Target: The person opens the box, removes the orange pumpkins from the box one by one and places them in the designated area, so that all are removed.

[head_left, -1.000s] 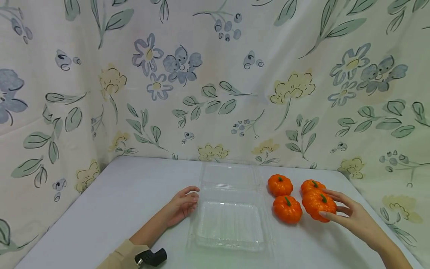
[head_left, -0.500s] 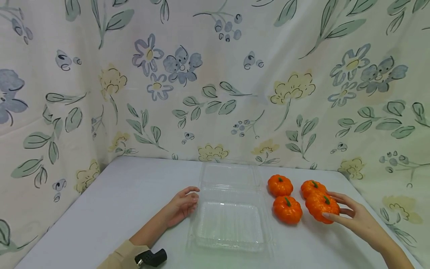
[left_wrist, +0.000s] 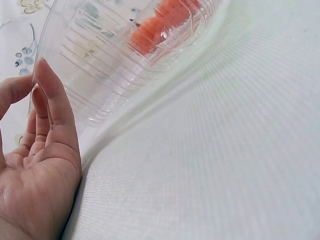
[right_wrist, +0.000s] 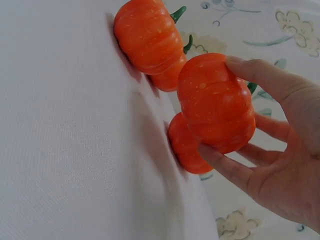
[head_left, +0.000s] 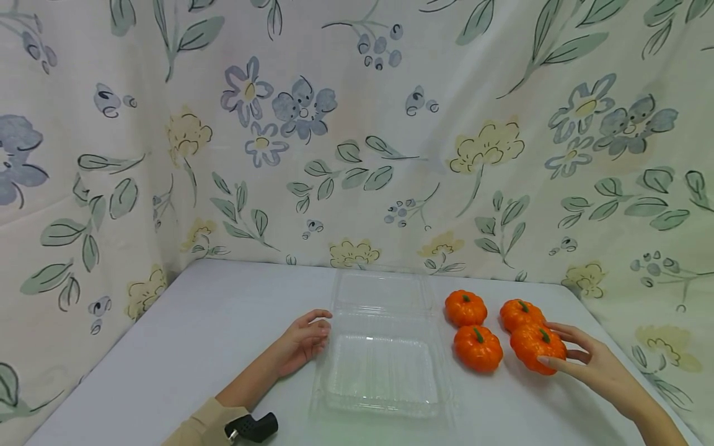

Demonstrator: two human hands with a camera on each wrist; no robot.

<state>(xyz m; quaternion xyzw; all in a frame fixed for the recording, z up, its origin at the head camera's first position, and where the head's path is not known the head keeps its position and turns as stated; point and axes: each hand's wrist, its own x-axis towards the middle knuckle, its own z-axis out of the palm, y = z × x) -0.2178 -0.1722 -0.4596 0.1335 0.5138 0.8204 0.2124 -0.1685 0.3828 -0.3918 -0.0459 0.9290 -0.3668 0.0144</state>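
A clear plastic clamshell container (head_left: 385, 371) stands with its lid folded back, its tray facing up. The left hand (head_left: 301, 344) lies at its left side; in the left wrist view the thumb and fingers (left_wrist: 55, 100) pinch its rim. An orange pumpkin (head_left: 535, 350) with a green stem is held in the right hand (head_left: 597, 368), between the thumb and the fingertips. In the right wrist view, this pumpkin (right_wrist: 215, 102) is above the white surface and casts a shadow. Three similar pumpkins rest to the container's right, one of them the rear pumpkin (head_left: 520, 314) close behind the held one.
A front pumpkin (head_left: 478, 349) and a back pumpkin (head_left: 465, 308) stand one behind the other beside the container. The white table (head_left: 223, 316) ends at a floral curtain (head_left: 357, 142) at the back and sides. A black device (head_left: 251, 427) sits at the left sleeve.
The right hand has carried its pumpkin slightly to the right and toward the person. The left hand, the container and the other pumpkins have stayed in place.
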